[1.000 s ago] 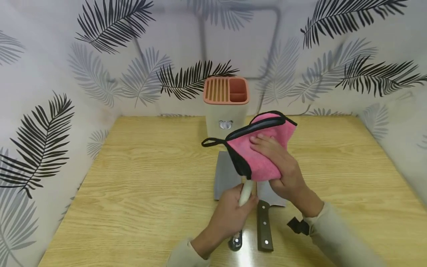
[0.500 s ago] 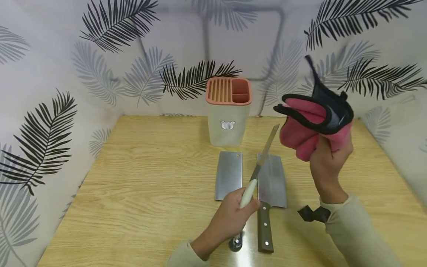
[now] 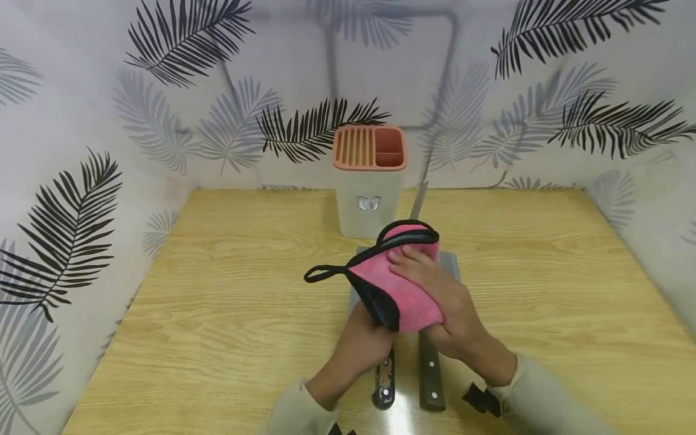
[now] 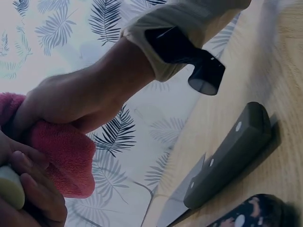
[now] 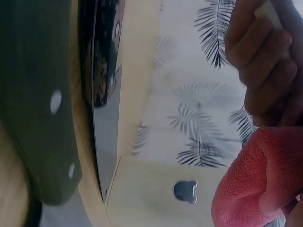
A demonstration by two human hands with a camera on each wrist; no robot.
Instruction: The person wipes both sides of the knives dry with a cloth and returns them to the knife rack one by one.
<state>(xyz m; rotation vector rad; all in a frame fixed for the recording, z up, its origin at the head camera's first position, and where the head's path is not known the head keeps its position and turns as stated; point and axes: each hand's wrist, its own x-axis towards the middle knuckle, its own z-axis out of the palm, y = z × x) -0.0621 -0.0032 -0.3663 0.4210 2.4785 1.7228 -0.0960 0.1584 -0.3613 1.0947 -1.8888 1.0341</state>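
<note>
In the head view, my left hand (image 3: pixel 360 344) grips a slim knife (image 3: pixel 419 200) by its pale handle (image 4: pixel 11 190), which shows at the edge of the left wrist view. A pink cloth (image 3: pixel 405 296) with black trim and a hanging loop lies folded over the blade. My right hand (image 3: pixel 452 305) grips the cloth around the blade, fingers spread across its top. Only the blade's far end shows beyond it. Under the hands, two cleavers lie on the table: one with a worn black handle (image 3: pixel 384 382), one with a dark green-grey handle (image 3: pixel 431 376). Their blades are mostly hidden.
Behind the hands stands a cream knife block (image 3: pixel 354 219) with an orange slotted top (image 3: pixel 353 148) and a bear-shaped badge. The wooden table (image 3: pixel 239 284) meets a leaf-patterned fabric backdrop (image 3: pixel 304 66). Black camera mounts (image 3: pixel 482 400) sit at the wrists.
Half a second ago the cloth was raised off to the right and the blade was bare. Now the right hand has brought it back left onto the knife, lower than one second ago.
</note>
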